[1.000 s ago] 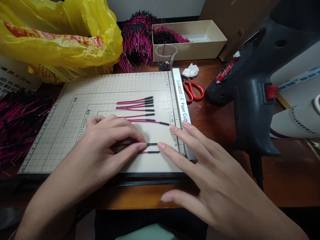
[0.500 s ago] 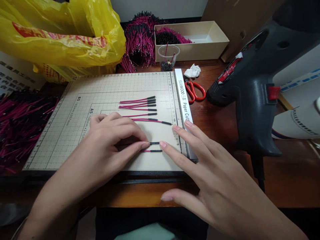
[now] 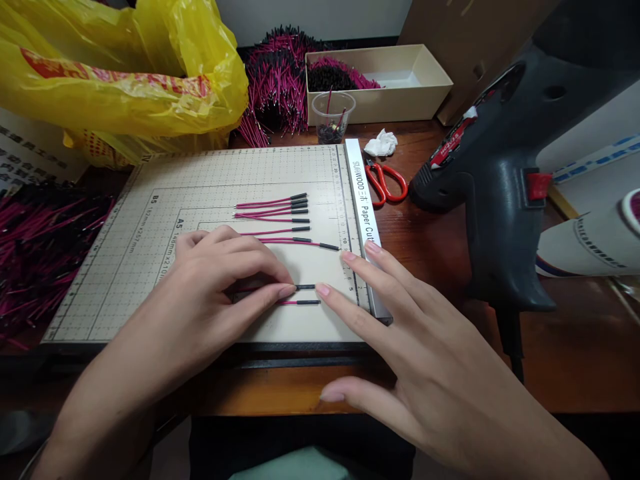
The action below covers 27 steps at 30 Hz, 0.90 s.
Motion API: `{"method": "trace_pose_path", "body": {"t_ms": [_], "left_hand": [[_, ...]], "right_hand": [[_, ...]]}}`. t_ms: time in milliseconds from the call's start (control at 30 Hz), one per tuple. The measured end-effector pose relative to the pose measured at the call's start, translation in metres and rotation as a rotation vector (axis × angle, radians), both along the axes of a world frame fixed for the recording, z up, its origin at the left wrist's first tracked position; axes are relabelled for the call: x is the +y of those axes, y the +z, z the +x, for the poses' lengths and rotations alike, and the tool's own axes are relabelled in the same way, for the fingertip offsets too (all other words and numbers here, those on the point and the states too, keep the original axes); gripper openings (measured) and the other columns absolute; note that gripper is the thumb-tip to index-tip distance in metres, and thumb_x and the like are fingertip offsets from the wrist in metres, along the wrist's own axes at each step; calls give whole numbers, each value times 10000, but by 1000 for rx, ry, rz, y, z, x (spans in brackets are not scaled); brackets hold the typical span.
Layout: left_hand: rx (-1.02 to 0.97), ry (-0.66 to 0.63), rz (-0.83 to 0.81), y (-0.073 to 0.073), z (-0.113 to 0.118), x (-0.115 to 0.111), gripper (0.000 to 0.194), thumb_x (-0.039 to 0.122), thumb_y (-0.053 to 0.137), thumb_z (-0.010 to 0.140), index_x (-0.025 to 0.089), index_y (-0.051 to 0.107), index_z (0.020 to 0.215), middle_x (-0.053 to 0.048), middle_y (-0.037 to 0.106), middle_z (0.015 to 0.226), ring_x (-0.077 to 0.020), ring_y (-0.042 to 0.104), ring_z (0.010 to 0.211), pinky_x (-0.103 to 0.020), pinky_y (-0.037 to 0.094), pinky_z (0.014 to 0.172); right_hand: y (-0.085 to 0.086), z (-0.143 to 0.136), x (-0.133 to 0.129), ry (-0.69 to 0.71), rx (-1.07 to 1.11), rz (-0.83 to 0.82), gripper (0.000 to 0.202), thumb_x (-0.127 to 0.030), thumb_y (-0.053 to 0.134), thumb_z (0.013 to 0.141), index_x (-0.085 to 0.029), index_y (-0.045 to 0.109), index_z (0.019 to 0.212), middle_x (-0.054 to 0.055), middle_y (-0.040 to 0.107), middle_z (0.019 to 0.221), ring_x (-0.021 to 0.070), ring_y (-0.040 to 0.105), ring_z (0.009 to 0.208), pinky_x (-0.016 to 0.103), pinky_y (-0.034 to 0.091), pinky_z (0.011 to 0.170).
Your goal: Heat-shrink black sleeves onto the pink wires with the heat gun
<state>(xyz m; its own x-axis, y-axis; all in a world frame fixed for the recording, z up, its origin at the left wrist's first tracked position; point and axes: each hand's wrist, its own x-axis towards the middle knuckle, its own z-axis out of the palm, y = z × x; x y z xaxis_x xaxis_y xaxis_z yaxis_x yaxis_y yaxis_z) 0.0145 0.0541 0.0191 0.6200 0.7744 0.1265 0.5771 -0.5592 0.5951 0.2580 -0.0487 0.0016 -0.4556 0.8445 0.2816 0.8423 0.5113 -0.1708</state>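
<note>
Between thumb and forefinger, my left hand (image 3: 225, 277) pinches a wire with a black sleeve (image 3: 305, 287) at its end, low over the paper cutter board (image 3: 210, 167). My right hand (image 3: 400, 320) has its fingers spread, and its index fingertip touches the tip of that black sleeve. Just below lies another magenta wire with a black end (image 3: 308, 303), partly hidden by my left hand. Further up the board, several magenta wires (image 3: 267, 203) with black ends lie in a loose row. One of them (image 3: 329, 247) reaches further right, close to my right middle fingertip.
A heat gun (image 3: 500, 180) stands at the right beside a white cup (image 3: 585, 243). Red-handled scissors (image 3: 387, 183), crumpled tissue (image 3: 381, 143) and a plastic cup (image 3: 333, 117) sit behind the board. Wire bundles (image 3: 277, 80), a cardboard box (image 3: 385, 103) and a yellow bag (image 3: 125, 100) line the back.
The whole view has shifted slightly to the left. Both hands keep the same position on the board, with the same wire pinched in my left hand.
</note>
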Motion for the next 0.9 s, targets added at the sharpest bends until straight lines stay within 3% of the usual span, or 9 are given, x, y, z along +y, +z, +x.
{"method": "trace_pose_path", "body": {"t_ms": [433,667,900], "left_hand": [[14,4,8,1,1,1,158,392,670,998,373,755,866,123,781,887,-221,636,912,-405,259,863],[38,11,3,2,2,4,201,413,660,995,329,754,838,78,776,845,-215,650,903,-394,346,874],[56,-6,9,2,0,4,204,412,647,1003,317,754,859,42,785,879,-234,659,925,-402,393,877]], "right_hand": [[0,0,1,-1,22,-18,693,-679,482,1037,-187,622,1505,171,554,1612,387,492,1532,617,595,1086],[0,1,0,-10,54,-47,713,-695,488,1031,-191,604,1522,162,524,1640,369,429,1579,613,574,1120],[4,-1,1,-27,43,-58,639,-640,462,1063,-203,649,1489,153,558,1616,375,493,1538,622,590,1091]]}}
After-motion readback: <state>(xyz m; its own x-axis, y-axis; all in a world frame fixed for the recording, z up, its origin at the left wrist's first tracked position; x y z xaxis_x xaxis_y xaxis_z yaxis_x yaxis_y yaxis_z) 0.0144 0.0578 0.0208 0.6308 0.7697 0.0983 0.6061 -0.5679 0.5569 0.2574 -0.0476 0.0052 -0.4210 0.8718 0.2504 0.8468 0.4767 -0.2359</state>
